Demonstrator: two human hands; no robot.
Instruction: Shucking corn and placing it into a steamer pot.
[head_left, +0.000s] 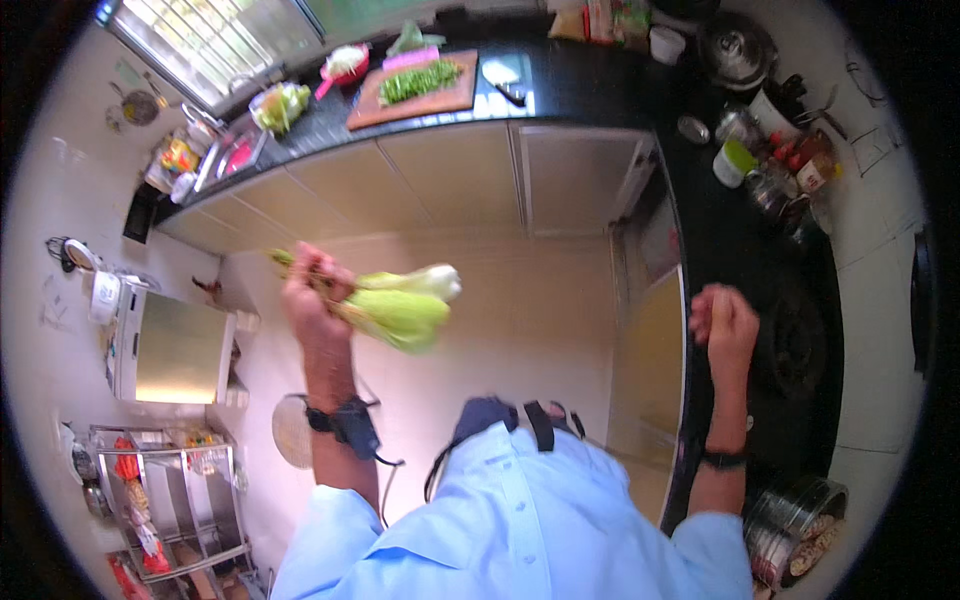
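My left hand (319, 289) is closed around the stems of a bunch of pale green vegetables (397, 311). The bunch points right, over the floor; motion blur leaves its exact kind unclear, though one piece has a whitish end. At the right, my right hand (724, 324) is above the edge of the dark countertop with its fingers curled in, and I see nothing in it. Beyond, on the far counter, chopped greens (420, 82) lie on a wooden cutting board (367, 109). Right of the board is a knife with a black handle (510, 93).
A red colander (358, 69) with white shreds and a leafy vegetable (279, 106) sit near the sink (232, 154). Jars and bottles (772, 169) crowd the right counter (720, 217), beyond a gas burner (796, 337). To the left are a small refrigerator (180, 345) and a metal rack (172, 502).
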